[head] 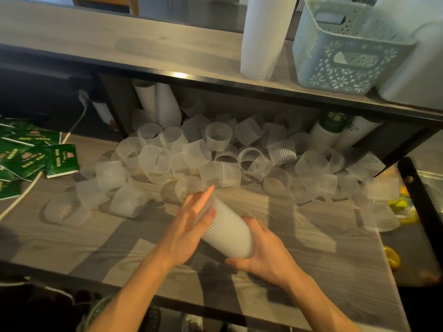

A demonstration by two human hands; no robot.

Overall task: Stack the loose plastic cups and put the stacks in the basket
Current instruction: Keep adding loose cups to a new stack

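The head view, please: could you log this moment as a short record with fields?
stack in hand: ribbed cup stack, tilted over the lower shelf
left hand: fingers straight against the stack's side
right hand: curled round the stack's near end
loose cups: heaped behind
basket: on upper shelf

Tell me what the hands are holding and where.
A stack of cups. The right hand grips its near end; the left hand lies flat along its side, fingers straight.
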